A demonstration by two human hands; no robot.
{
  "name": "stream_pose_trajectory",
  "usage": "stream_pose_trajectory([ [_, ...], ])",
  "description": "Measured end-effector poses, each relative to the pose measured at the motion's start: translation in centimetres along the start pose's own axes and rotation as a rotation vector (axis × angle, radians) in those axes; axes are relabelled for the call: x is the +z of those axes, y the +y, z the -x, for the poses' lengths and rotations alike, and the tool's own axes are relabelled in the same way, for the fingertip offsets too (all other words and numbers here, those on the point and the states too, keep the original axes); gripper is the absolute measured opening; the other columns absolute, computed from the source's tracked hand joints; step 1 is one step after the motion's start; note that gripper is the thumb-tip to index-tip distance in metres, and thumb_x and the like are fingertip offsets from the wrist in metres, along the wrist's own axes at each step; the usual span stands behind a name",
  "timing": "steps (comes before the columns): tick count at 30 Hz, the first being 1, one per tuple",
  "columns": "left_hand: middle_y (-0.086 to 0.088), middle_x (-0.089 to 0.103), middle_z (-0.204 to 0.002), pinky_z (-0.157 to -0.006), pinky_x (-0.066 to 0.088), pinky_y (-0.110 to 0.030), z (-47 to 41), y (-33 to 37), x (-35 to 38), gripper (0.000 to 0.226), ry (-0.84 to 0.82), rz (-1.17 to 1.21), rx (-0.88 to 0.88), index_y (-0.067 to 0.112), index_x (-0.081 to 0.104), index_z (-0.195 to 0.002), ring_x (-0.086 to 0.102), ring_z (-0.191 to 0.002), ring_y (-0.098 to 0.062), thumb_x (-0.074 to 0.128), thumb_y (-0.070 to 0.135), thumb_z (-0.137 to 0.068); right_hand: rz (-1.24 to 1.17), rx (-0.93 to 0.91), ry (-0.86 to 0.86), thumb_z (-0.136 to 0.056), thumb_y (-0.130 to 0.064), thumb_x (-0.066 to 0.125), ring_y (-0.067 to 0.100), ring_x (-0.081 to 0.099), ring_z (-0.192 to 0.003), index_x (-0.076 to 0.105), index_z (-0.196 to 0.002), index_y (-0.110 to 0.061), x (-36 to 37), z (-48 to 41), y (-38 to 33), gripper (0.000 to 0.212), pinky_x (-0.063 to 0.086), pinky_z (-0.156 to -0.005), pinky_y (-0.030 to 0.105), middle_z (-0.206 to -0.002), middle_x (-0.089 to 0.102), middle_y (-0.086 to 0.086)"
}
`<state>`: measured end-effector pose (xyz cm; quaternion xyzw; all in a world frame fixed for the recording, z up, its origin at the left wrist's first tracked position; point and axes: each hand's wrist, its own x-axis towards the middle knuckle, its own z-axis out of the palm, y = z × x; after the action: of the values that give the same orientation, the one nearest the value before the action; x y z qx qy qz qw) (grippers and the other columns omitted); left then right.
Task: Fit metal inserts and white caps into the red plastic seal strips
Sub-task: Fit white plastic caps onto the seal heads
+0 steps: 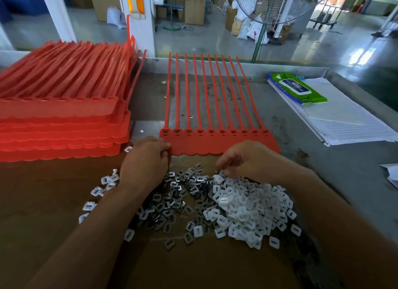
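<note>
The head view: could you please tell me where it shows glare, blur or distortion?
In the head view, wide-angle distortion bows the table rim; bright glare sits on the polished floor at upper right; the stacked strips at left look soft and smeared; the white caps and metal inserts are fairly sharp.

Open bench (290,125) between strip sheet (217,144) and papers (355,125); red stack (60,120) at left.

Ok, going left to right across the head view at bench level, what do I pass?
Stack of red seal strips → left hand, gripping the corner of the flat strip sheet → right hand → wipes pack on lined paper.
</note>
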<state>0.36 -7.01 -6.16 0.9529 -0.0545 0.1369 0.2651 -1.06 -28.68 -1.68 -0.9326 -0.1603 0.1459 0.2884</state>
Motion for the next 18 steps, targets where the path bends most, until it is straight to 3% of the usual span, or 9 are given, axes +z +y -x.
stream_pose_trajectory([
  [5, -0.006, 0.063, -0.115, -0.087, 0.038, -0.025, 0.0, 0.0, 0.0, 0.026, 0.000, 0.007, 0.003, 0.010, 0.067, -0.105, 0.058, -0.101, -0.021, 0.052, 0.007, -0.084, 0.055, -0.006, 0.021, -0.078, -0.013, 0.071, -0.017, 0.052, -0.063, 0.067, -0.078, -0.026, 0.5, -0.6, 0.0, 0.014, 0.041, -0.059, 0.000, -0.069, 0.059, -0.017],
  [13, -0.006, 0.062, -0.116, -0.087, 0.039, -0.026, -0.1, 0.0, 0.0, 0.026, -0.010, 0.007, -0.006, 0.011, 0.067, -0.105, 0.057, -0.102, -0.021, 0.051, 0.008, -0.085, -0.005, -0.018, 0.019, -0.078, -0.013, 0.070, -0.011, 0.056, -0.062, 0.062, -0.073, -0.025, -0.1, -0.3, -0.3, 0.016, 0.046, -0.062, 0.006, -0.069, 0.061, -0.014],
  [18, -0.005, 0.062, -0.117, -0.090, 0.039, -0.026, -0.1, -0.1, 0.0, 0.026, -0.007, 0.020, 0.000, 0.012, 0.067, -0.106, 0.057, -0.105, -0.020, 0.052, 0.008, -0.085, -0.047, -0.066, 0.122, -0.079, -0.014, 0.070, -0.008, 0.053, -0.063, 0.061, -0.072, -0.023, -0.4, -0.8, -1.1, 0.014, 0.044, -0.063, 0.007, -0.070, 0.059, -0.011],
])
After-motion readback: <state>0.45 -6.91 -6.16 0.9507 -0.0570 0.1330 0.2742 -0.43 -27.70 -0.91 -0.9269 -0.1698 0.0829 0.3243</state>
